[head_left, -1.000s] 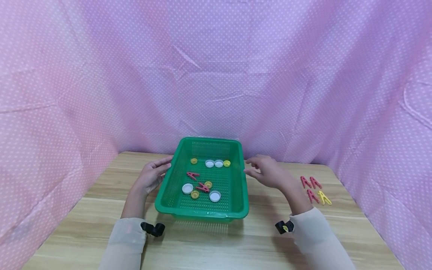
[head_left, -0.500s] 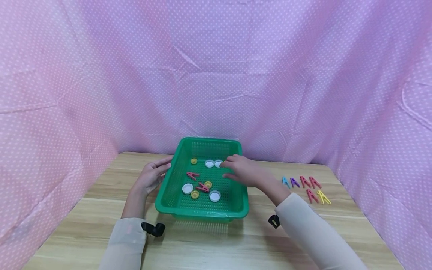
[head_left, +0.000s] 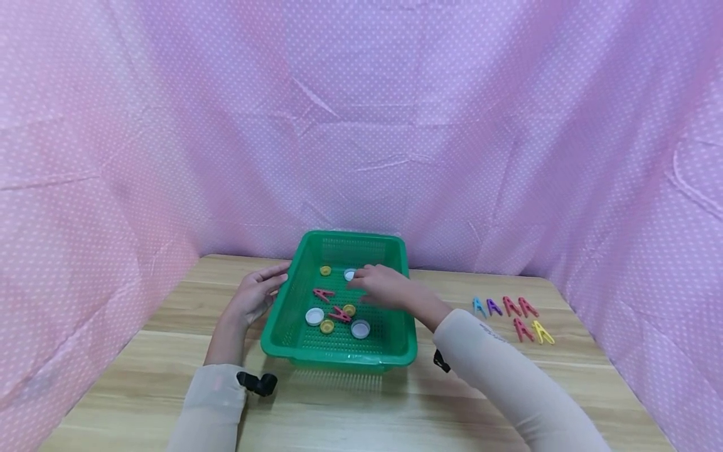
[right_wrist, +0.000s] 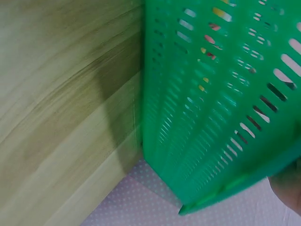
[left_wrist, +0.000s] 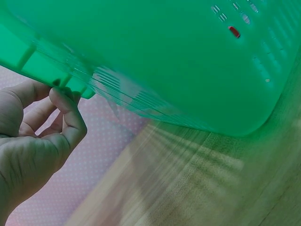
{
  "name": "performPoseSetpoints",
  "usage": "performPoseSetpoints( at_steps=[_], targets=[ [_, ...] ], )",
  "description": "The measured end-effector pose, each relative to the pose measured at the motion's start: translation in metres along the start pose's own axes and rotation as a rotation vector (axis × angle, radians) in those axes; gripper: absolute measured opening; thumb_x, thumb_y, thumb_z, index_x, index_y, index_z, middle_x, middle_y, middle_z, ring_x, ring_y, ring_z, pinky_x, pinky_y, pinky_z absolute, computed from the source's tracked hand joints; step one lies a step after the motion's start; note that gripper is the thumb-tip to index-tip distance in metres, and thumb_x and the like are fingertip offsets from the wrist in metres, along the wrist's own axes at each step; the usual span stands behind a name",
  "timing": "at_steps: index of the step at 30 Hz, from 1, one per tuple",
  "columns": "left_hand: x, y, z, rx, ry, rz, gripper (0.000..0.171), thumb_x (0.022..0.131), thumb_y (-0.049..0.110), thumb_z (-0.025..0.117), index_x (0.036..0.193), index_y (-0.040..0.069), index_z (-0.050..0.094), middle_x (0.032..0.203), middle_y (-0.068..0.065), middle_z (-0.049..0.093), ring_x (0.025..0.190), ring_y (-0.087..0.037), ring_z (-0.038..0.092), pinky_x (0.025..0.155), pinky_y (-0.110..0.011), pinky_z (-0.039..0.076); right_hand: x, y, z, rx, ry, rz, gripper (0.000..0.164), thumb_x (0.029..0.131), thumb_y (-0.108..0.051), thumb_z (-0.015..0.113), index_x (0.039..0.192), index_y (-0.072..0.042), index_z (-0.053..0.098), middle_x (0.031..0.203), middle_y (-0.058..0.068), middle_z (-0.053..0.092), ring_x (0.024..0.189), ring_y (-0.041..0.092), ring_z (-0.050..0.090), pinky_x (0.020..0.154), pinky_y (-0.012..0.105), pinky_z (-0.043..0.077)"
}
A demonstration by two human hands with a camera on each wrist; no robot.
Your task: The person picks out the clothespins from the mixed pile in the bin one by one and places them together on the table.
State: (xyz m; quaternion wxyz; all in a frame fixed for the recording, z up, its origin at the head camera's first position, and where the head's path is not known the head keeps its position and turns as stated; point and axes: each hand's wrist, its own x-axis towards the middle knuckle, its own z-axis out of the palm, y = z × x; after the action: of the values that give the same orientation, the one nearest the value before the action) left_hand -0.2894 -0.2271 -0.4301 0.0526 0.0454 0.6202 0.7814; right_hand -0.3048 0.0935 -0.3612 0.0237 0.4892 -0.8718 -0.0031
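A green plastic basket (head_left: 339,360) stands on the wooden table. My left hand (head_left: 255,295) pinches its left rim between thumb and fingers, as the left wrist view shows at the rim (left_wrist: 47,80). My right hand (head_left: 385,287) reaches over the right rim into the basket, fingers loosely extended, fingertips right at a white cap (head_left: 349,275). The hand covers the spot to the right of that cap. Further inside lie red clothespins (head_left: 323,294), more white caps (head_left: 314,317) and several yellow caps (head_left: 326,326). In the right wrist view the basket wall (right_wrist: 207,117) hides most of this hand.
Several clothespins lie in two rows on the table right of the basket, among them a blue clothespin (head_left: 479,306), a purple clothespin (head_left: 494,306) and a yellow clothespin (head_left: 543,333). A pink dotted curtain (head_left: 361,125) hangs behind the table.
My right hand has moved left from outside the basket's right rim to inside it, covering a white cap and a yellow cap. Blue and purple clothespins have come into view. My left hand stays put.
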Motion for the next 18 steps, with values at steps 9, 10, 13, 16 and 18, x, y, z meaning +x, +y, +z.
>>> performPoseSetpoints(
  at_steps=[9, 10, 13, 16, 18],
  targets=[
    [-0.002, -0.002, 0.0, 0.012, 0.005, 0.02, 0.044, 0.103, 0.007, 0.061, 0.144, -0.007, 0.052, 0.122, -0.002, 0.072, 0.097, -0.009, 0.069, 0.086, -0.028, 0.059, 0.021, -0.005, 0.018, -0.071, -0.113, -0.026, 0.038, 0.095, -0.025, 0.076, 0.132, -0.017, 0.07, 0.126, 0.0, 0.069, 0.116, 0.02, 0.063, 0.1, 0.037, 0.052],
    [-0.002, -0.002, 0.0, 0.013, 0.006, 0.018, 0.044, 0.103, 0.007, 0.061, 0.144, -0.007, 0.052, 0.123, -0.002, 0.071, 0.097, -0.009, 0.069, 0.086, -0.028, 0.059, 0.022, -0.006, 0.02, -0.076, -0.124, -0.03, 0.038, 0.095, -0.025, 0.076, 0.132, -0.017, 0.07, 0.126, 0.0, 0.069, 0.115, 0.02, 0.063, 0.1, 0.037, 0.053],
    [-0.003, -0.002, 0.0, 0.023, 0.008, 0.016, 0.044, 0.104, 0.007, 0.061, 0.145, -0.006, 0.052, 0.123, -0.001, 0.071, 0.097, -0.01, 0.069, 0.086, -0.029, 0.059, 0.025, -0.009, 0.023, -0.073, -0.15, -0.036, 0.035, 0.096, -0.023, 0.074, 0.131, -0.019, 0.071, 0.124, -0.001, 0.069, 0.114, 0.019, 0.064, 0.098, 0.036, 0.053],
    [-0.003, -0.001, 0.0, 0.034, 0.004, 0.016, 0.045, 0.104, 0.008, 0.06, 0.145, -0.006, 0.051, 0.123, -0.001, 0.071, 0.097, -0.009, 0.069, 0.087, -0.029, 0.059, 0.026, -0.009, 0.027, -0.082, -0.166, -0.046, 0.033, 0.097, -0.022, 0.073, 0.13, -0.021, 0.071, 0.123, -0.002, 0.069, 0.113, 0.018, 0.064, 0.097, 0.035, 0.054],
    [-0.002, 0.0, 0.0, 0.035, 0.01, 0.017, 0.045, 0.103, 0.008, 0.062, 0.145, -0.006, 0.052, 0.122, -0.001, 0.071, 0.097, -0.009, 0.069, 0.086, -0.029, 0.059, 0.027, -0.009, 0.028, -0.098, -0.17, -0.055, 0.032, 0.098, -0.02, 0.072, 0.13, -0.022, 0.071, 0.122, -0.003, 0.07, 0.113, 0.017, 0.064, 0.096, 0.034, 0.054]
  ],
)
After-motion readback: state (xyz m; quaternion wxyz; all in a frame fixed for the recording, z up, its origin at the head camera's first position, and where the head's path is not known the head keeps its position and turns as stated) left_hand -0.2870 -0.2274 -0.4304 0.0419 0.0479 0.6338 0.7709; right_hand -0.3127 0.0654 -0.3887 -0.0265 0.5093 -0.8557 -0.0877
